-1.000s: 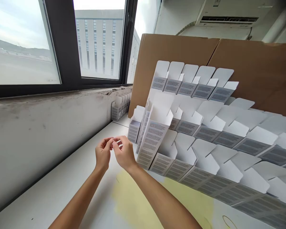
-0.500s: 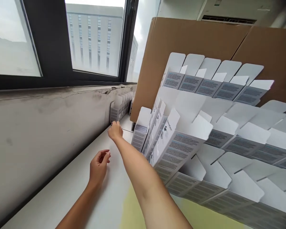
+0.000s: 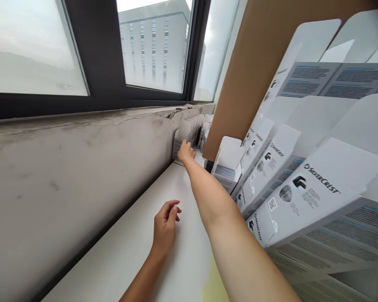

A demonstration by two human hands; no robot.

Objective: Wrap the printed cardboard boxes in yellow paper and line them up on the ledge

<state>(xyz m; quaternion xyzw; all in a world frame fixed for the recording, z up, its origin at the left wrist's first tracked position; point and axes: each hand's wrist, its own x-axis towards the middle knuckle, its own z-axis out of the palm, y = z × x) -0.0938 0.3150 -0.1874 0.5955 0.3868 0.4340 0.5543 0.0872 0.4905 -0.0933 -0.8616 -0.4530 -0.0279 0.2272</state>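
Observation:
My right hand (image 3: 186,152) reaches far forward along the white surface (image 3: 145,235). Its fingers are curled at the front of an open grey-and-white carton (image 3: 177,144), the nearest in a row against the wall. The fingertips are partly hidden there. Closer to me, my left hand (image 3: 166,222) hovers over the surface, palm turned inward and fingers loosely bent, with nothing in it. To the right of my right forearm stand upright printed cartons (image 3: 296,193) with raised flaps.
A cracked, stained wall (image 3: 82,167) runs along the left below the dark window frame (image 3: 101,50). A large brown cardboard sheet (image 3: 239,92) rises behind the stacked cartons. One open carton (image 3: 228,163) stands at the near end of the stack, beside my right arm.
The view has shifted closer to the stacked cartons and the wall. My right hand has moved forward onto the front carton of the far row. The left hand stays loosely bent.

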